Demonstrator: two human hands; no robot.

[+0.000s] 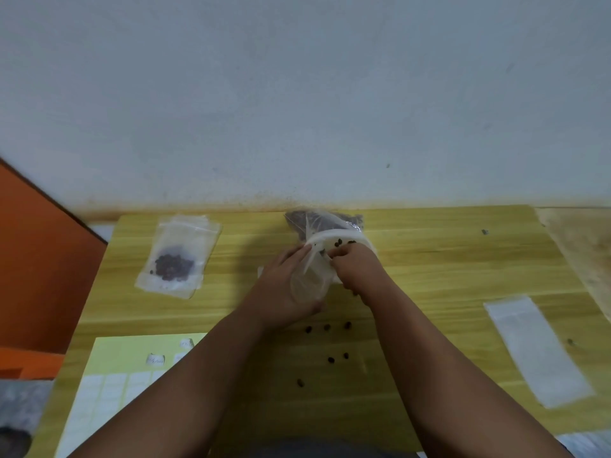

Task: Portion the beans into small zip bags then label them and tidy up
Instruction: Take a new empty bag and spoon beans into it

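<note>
My left hand grips a small clear zip bag at the table's middle, holding its mouth up. My right hand has curled fingers at the bag's mouth and over a white bowl that holds a few dark beans. Behind the bowl lies a large clear bag of dark beans. A filled zip bag with dark beans lies at the back left. Several loose beans are scattered on the table in front of my hands.
A yellow sheet with white labels lies at the front left, partly under my left forearm. An empty clear strip bag lies at the right. The wooden table meets a grey wall behind; an orange panel stands at the left.
</note>
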